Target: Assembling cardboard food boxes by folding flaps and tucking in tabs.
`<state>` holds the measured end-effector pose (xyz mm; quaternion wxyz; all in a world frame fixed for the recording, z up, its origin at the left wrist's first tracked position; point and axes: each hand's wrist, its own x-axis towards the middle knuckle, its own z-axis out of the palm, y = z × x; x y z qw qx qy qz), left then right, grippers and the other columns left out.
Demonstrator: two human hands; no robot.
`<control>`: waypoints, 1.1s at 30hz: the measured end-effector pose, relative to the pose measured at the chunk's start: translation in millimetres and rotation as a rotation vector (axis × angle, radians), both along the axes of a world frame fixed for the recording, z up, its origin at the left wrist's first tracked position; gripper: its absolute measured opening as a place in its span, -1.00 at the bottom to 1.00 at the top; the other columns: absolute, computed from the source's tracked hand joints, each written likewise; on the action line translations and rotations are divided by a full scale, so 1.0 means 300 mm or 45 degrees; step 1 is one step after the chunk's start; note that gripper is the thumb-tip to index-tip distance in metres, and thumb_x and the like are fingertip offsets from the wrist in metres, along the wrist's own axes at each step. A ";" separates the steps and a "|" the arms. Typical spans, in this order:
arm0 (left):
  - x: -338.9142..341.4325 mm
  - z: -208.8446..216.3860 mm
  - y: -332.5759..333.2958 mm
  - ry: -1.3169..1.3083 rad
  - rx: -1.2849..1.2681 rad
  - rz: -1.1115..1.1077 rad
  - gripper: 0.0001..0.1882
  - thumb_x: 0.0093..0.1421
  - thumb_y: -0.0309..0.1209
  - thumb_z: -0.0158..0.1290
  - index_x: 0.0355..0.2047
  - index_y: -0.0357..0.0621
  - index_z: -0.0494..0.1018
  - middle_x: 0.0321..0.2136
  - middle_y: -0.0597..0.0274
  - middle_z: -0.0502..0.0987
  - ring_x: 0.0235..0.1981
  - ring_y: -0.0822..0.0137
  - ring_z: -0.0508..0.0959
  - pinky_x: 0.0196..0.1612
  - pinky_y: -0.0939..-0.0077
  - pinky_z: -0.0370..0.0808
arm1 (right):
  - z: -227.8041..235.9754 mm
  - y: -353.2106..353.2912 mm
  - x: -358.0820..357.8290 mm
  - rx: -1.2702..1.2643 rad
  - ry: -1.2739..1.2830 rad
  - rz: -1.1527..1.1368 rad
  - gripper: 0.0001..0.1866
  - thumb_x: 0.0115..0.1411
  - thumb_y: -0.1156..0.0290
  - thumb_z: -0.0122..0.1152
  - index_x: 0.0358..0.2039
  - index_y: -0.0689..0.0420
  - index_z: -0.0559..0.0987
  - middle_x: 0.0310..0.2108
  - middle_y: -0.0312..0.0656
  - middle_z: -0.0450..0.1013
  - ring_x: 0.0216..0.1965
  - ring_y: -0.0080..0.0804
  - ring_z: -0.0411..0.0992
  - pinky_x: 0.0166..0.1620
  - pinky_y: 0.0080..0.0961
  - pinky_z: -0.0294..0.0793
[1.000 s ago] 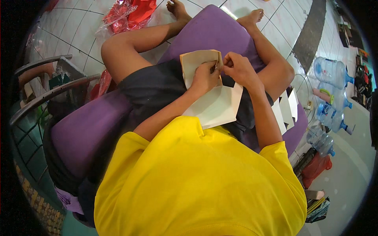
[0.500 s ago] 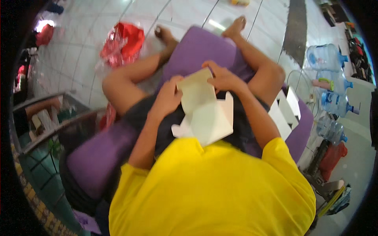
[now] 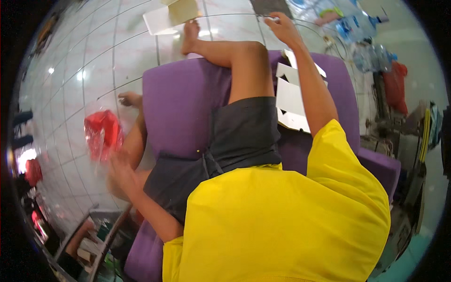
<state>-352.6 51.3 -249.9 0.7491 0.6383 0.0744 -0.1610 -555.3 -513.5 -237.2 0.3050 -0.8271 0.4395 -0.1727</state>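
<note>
My right hand [image 3: 283, 31] is stretched far forward past the right edge of the purple cushion, open, thumb and fingers apart with nothing between them. Beyond my foot, a folded white carton [image 3: 162, 21] with a tan inner side is at the top of the view, away from both hands. My left hand [image 3: 123, 173], somewhat blurred, is beside my left knee with its fingers loosely extended and nothing visible in it. Under my right forearm, flat white carton pieces [image 3: 289, 96] with cut flaps lie on the purple cushion [image 3: 178, 94].
A red item in clear plastic [image 3: 103, 134] lies on the tiled floor at left. Large clear water bottles [image 3: 354, 28] stand at the upper right, near a red bag [image 3: 395, 88]. A dark-framed bin [image 3: 94, 239] with assorted things is at lower left.
Both hands have let go of the white carton, which is now far forward at the top. My right hand has reached forward; my left has dropped to the left knee. The view has turned right.
</note>
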 end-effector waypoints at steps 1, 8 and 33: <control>-0.018 -0.048 -0.010 0.022 0.064 -0.016 -0.58 0.37 -0.27 -0.09 0.13 -0.26 0.27 -0.09 0.13 0.43 -0.09 0.31 0.46 0.05 0.38 0.42 | 0.001 -0.035 -0.164 -0.062 0.084 -0.115 -0.42 0.13 0.05 0.27 -0.04 0.32 0.49 -0.29 0.00 0.54 -0.23 -0.29 0.54 -0.21 -0.39 0.50; -0.105 -0.103 -0.177 0.095 0.225 -0.252 -0.52 0.37 -0.25 -0.09 0.16 -0.33 0.22 -0.08 0.04 0.42 -0.10 0.26 0.47 0.01 0.38 0.43 | -0.140 0.212 -0.988 0.008 0.917 -0.606 -0.25 0.14 -0.01 0.21 0.10 0.39 0.32 0.07 0.33 0.30 0.13 0.21 0.27 0.16 -0.14 0.28; -0.129 -0.050 -0.369 -0.084 0.306 -0.623 -0.62 0.39 -0.34 -0.13 0.14 -0.26 0.28 -0.12 0.15 0.43 -0.15 0.39 0.47 0.01 0.50 0.44 | -0.095 0.373 -1.012 0.126 0.433 -0.954 -0.63 0.10 0.16 0.32 -0.20 0.18 0.63 -0.34 -0.16 0.59 -0.31 -0.35 0.55 -0.18 -0.38 0.46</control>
